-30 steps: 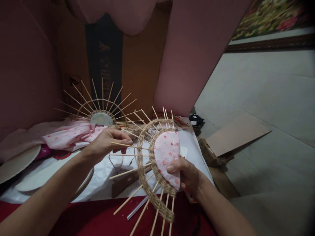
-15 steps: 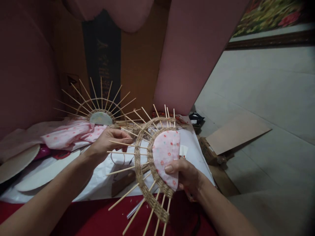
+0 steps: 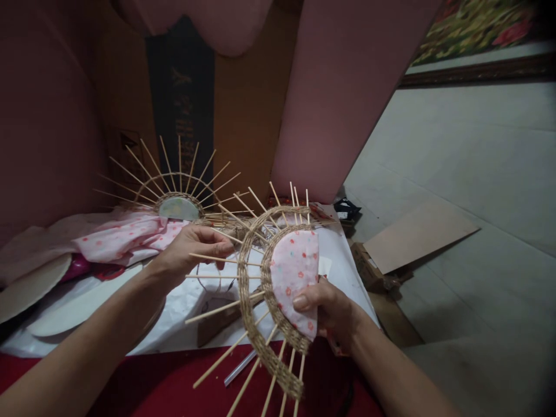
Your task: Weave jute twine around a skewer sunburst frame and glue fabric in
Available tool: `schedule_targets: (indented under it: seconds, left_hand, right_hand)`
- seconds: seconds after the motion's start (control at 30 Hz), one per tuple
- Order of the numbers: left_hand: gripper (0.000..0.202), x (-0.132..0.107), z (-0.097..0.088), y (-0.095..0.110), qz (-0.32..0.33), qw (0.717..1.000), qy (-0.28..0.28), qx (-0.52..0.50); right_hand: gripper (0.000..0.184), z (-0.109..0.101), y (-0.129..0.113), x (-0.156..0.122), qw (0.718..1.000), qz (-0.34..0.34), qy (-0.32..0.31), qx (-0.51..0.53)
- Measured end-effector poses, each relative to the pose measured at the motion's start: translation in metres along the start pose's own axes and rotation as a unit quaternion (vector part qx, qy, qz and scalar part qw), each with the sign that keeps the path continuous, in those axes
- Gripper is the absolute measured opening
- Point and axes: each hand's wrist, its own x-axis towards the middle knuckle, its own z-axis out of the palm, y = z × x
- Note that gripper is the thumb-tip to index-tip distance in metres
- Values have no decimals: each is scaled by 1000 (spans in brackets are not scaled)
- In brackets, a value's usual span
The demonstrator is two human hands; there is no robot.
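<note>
My right hand (image 3: 326, 310) grips a half-round woven piece (image 3: 260, 313) by its pink flowered fabric centre (image 3: 295, 272), thumb on the cloth. Two bands of braided jute run around the centre, and thin wooden sticks (image 3: 212, 313) fan out from it. My left hand (image 3: 193, 249) is closed in a pinch at the left-hand sticks, holding something thin that I cannot make out. A loop of jute cord (image 3: 207, 288) hangs below it.
A second sunburst piece (image 3: 178, 202) with sticks stands behind on a white sheet (image 3: 182, 324), beside pink flowered cloth (image 3: 121, 237). Cardboard half-discs (image 3: 30, 286) lie at the left. A red cloth (image 3: 152, 382) covers the near edge. A cardboard sheet (image 3: 417, 234) lies on the floor at right.
The woven piece has shifted slightly in my hands and both hands moved a little with it. Both grips stay the same.
</note>
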Motion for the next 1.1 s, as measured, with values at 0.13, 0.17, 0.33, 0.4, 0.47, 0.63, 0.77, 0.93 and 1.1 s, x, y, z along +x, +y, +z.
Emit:
schedule_targets:
  seconds: [0.13, 0.17, 0.33, 0.4, 0.47, 0.63, 0.77, 0.93, 1.1]
  left_hand:
    - [26, -2, -2, 5, -21, 1000, -11, -19]
    - [29, -2, -4, 6, -33, 998, -19, -42]
    - [28, -8, -9, 11, -97, 973, -72, -197]
    - [24, -9, -9, 12, -120, 962, -63, -237]
    - [21, -9, -8, 12, -141, 951, -54, -268]
    - [22, -7, -8, 10, -171, 940, -56, -289]
    - [25, -6, -11, 6, -161, 952, -81, -247]
    - [37, -5, -15, 7, -49, 995, -31, -80]
    - [28, -4, -20, 9, -19, 1000, 6, -10]
  right_hand:
    - [20, -4, 0, -2, 999, 15, 27, -38]
    - [19, -5, -1, -3, 998, 19, 32, -50]
    - [18, -7, -6, -2, 993, 12, 61, -101]
    - [18, -9, -9, -2, 992, 17, 60, -111]
    - [19, -11, -11, -2, 991, 25, 51, -117]
    - [18, -17, -13, -3, 989, 37, 39, -139]
    - [18, -18, -14, -4, 986, 46, 39, -158]
    - [18, -12, -18, -6, 980, 65, 67, -177]
    - [17, -8, -22, -7, 975, 51, 99, -193]
